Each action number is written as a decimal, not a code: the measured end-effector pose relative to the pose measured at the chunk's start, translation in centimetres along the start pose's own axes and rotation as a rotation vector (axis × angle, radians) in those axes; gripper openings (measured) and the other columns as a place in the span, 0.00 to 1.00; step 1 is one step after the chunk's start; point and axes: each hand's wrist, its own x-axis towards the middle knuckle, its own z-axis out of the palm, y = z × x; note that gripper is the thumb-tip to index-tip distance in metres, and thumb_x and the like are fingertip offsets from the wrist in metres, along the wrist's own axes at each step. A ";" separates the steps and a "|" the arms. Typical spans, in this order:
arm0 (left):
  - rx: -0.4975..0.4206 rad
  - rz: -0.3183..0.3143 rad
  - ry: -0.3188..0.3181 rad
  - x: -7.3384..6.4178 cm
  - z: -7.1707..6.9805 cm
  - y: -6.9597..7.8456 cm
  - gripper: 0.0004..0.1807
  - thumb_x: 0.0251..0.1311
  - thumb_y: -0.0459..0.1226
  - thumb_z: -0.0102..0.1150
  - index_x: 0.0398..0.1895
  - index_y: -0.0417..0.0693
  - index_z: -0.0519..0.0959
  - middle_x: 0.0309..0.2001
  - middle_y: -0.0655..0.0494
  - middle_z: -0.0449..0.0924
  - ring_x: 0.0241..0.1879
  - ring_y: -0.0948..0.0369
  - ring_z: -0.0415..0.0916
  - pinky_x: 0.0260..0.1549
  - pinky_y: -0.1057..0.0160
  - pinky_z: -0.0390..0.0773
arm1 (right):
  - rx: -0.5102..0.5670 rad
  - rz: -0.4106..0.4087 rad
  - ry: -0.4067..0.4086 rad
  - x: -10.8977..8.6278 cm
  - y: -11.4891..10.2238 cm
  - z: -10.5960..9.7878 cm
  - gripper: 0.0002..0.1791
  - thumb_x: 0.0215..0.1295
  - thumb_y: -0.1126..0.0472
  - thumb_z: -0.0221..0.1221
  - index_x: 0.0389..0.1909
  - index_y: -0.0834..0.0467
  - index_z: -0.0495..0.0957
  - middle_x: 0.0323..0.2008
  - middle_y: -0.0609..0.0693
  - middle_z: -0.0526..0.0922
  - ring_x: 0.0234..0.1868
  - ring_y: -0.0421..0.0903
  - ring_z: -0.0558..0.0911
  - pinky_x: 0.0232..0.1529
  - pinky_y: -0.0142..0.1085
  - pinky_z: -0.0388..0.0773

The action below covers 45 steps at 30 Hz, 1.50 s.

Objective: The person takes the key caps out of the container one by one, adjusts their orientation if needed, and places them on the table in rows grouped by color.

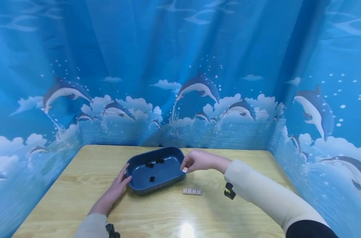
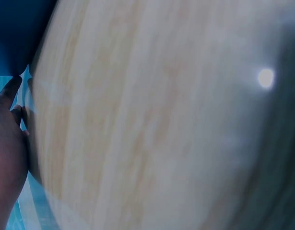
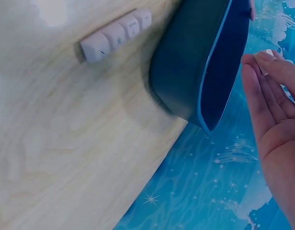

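A dark blue basin (image 1: 156, 185) stands on the wooden table, with several small black pieces (image 1: 152, 178) that look like keycaps on its floor. My left hand (image 1: 118, 185) touches its left side, fingers fairly straight against the rim and wall; the left wrist view catches only part of that hand (image 2: 8, 139) beside the basin. At the basin's right rim, my right hand (image 1: 196, 161) pinches a white keycap (image 1: 184, 170) between thumb and fingertips. The keycap is partly hidden by fingers in the right wrist view. In front of the basin lies a short row of white keycaps (image 1: 192, 191).
The wooden table (image 1: 156, 218) extends around the basin, a bright light reflection near its front. A blue curtain (image 1: 180, 132) printed with dolphins and clouds surrounds the table at the back and sides.
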 end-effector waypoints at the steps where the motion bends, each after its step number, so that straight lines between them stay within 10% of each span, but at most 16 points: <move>1: -0.001 -0.001 -0.001 0.0 0.0 0.0 0.36 0.76 0.47 0.40 0.79 0.60 0.37 0.74 0.29 0.41 0.71 0.32 0.32 0.63 0.30 0.35 | 0.011 0.001 0.008 -0.4 0.1 0.1 0.09 0.63 0.67 0.64 0.44 0.57 0.85 0.37 0.41 0.85 0.38 0.37 0.83 0.40 0.32 0.81; 13: 0.025 0.118 0.026 0.0 0.2 -0.5 0.34 0.76 0.40 0.42 0.78 0.47 0.42 0.69 0.23 0.49 0.69 0.33 0.47 0.65 0.32 0.41 | 0.117 -0.048 0.130 -3.7 1.9 1.9 0.11 0.59 0.68 0.67 0.42 0.54 0.87 0.38 0.44 0.81 0.37 0.42 0.82 0.40 0.35 0.82; 24: 0.023 0.087 -0.001 0.1 0.0 -0.2 0.34 0.76 0.42 0.40 0.78 0.50 0.39 0.72 0.24 0.43 0.70 0.33 0.43 0.66 0.34 0.41 | 0.220 0.011 0.318 -6.4 2.7 4.6 0.10 0.57 0.69 0.68 0.40 0.58 0.87 0.37 0.46 0.84 0.38 0.43 0.83 0.41 0.33 0.82; 45: -0.007 0.087 -0.029 0.1 -0.1 0.0 0.35 0.77 0.41 0.39 0.79 0.50 0.36 0.71 0.23 0.42 0.70 0.32 0.42 0.66 0.35 0.40 | 0.169 0.330 0.613 -8.0 5.5 9.8 0.08 0.50 0.71 0.70 0.33 0.61 0.86 0.29 0.46 0.84 0.30 0.41 0.80 0.34 0.32 0.80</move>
